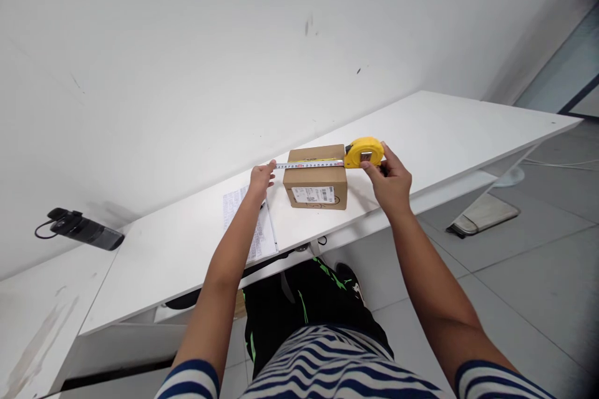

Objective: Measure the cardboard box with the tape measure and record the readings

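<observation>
Two hands are at work over one cardboard box (316, 184), which sits on the white table (444, 131) near its front edge, with a printed label (319, 194) on the face turned toward the person. Item: yellow tape measure (364, 152), its case just beyond the box's right end, gripped by the right hand (390, 181) with fingers curled round it from the near side. Item: tape blade (309, 164), drawn out leftward along the box's top front edge and past its left end. Item: left hand (261, 177), just left of the box, fingertips pinched on the blade's free end. Item: printed paper sheet (259, 237), flat on the table to the left of the box and nearer the person, partly under the left forearm. Item: black device (84, 230) with cable, well left of the box. Step in hand, as judged: the blade is laid along the box's length. A reading calls for the blade's end flush with the box's left edge, which it overshoots, and for a taut blade.
</observation>
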Demonstrator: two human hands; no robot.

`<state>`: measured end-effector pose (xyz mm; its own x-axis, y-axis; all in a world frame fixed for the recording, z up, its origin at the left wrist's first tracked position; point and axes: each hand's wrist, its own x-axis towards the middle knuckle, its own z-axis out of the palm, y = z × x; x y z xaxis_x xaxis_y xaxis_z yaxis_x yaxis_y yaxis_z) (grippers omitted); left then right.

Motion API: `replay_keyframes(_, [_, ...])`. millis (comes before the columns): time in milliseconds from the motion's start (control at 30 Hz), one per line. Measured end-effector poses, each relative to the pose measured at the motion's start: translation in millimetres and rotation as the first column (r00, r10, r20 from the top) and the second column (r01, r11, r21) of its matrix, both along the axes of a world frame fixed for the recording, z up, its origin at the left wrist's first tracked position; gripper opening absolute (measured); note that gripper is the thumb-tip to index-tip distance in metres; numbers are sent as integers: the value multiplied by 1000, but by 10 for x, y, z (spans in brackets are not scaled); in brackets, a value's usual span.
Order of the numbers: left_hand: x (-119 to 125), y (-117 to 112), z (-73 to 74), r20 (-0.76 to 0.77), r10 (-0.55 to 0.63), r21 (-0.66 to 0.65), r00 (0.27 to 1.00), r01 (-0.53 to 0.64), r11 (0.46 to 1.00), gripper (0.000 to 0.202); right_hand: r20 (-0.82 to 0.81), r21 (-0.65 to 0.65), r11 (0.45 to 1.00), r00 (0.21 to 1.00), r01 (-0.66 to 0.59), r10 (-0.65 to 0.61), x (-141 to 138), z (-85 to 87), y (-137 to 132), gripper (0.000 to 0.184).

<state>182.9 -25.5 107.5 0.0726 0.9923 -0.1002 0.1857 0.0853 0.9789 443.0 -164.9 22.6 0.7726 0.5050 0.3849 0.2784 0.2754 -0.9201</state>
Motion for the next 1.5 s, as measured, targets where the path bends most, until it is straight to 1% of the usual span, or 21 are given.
replay_keyframes(100, [208, -95, -49, -48, -64, 70, 997, 68, 995, 43, 14, 3, 1000, 1000, 4, -5, -16, -4, -9, 79])
replay_keyframes(167, [303, -120, -85, -75, -70, 140, 995, 80, 987, 45, 21, -2, 1000, 1000, 0, 0, -7, -13, -28, 81])
replay_keyframes(233, [336, -111, -108, -94, -68, 161, 993, 82, 984, 46, 20, -9, 1000, 1000, -7, 8, 2, -21, -47, 83])
replay_keyframes(400, [282, -57, -103, -129, -95, 135, 987, 112, 984, 48, 6, -5, 1000, 1000, -25, 25, -2, -26, -69, 82])
replay_keyframes(567, [272, -78, -42, -151, -117, 105, 982, 134, 985, 48, 4, -8, 999, 999, -37, 37, -1, -16, -71, 81])
replay_keyframes(667, [266, -68, 5, -168, -163, 50, 972, 173, 984, 49, 5, -21, 999, 999, -39, 39, 0, -19, -69, 82])
replay_keyframes(767, [240, -30, 39, -205, -219, 5, 954, 225, 974, 52, -4, 3, 999, 999, -37, 37, -9, -41, -59, 81])
replay_keyframes(900, [180, -34, 64, -282, -274, -67, 919, 266, 962, 55, -54, 17, 996, 995, -84, 85, 1, -56, -41, 89])
replay_keyframes(967, [138, -70, 74, -318, -332, -70, 888, 327, 942, 58, -48, -13, 986, 985, -167, 167, 24, -30, -40, 80])
replay_keyframes(1033, [84, -102, 81, -333, -388, -11, 859, 408, 913, 58, -15, -33, 974, 975, -223, 222, 44, 20, -59, 64])
replay_keyframes(1067, [53, -109, 85, -334, -411, 23, 848, 443, 896, 56, 2, -33, 974, 974, -225, 225, 45, 51, -81, 59])
replay_keyframes(1133, [-9, -101, 102, -316, -434, 73, 844, 478, 875, 54, 28, -27, 984, 984, -177, 178, 9, 107, -157, 54])
replay_keyframes(1167, [-33, -86, 121, -301, -425, 95, 854, 470, 878, 53, 44, -23, 989, 988, -148, 149, -37, 127, -213, 53])
replay_keyframes(1233, [-38, -42, 192, -263, -357, 159, 896, 405, 900, 52, 100, -11, 995, 990, -99, 100, -202, 141, -349, 49])
replay_keyframes(1300, [43, 11, 310, -223, -310, 228, 924, 359, 905, 50, 182, 20, 999, 982, -44, 39, -471, 128, -490, 44])
replay_keyframes(1333, [122, 41, 381, -214, -330, 254, 919, 379, 890, 48, 227, 46, 999, 974, -5, -5, -637, 116, -548, 41])
replay_keyframes(1367, [223, 74, 453, -215, -380, 271, 900, 429, 862, 46, 283, 63, 998, 958, 24, -41, -815, 103, -593, 40])
replay_keyframes(1400, [343, 109, 521, -224, -443, 281, 868, 493, 823, 44, 331, 104, 994, 941, 36, -69, -997, 90, -619, 43])
replay_keyframes(1433, [475, 147, 579, -242, -501, 283, 831, 554, 783, 41, 344, 164, 986, 934, 42, -97, -1172, 78, -626, 50])
replay_keyframes(1467, [609, 186, 621, -258, -539, 278, 802, 596, 753, 39, 354, 194, 981, 931, 23, -92, -1330, 66, -613, 59])
replay_keyframes(1500, [740, 224, 644, -276, -558, 271, 783, 620, 736, 36, 370, 191, 981, 924, 23, -94, -1465, 55, -584, 64])
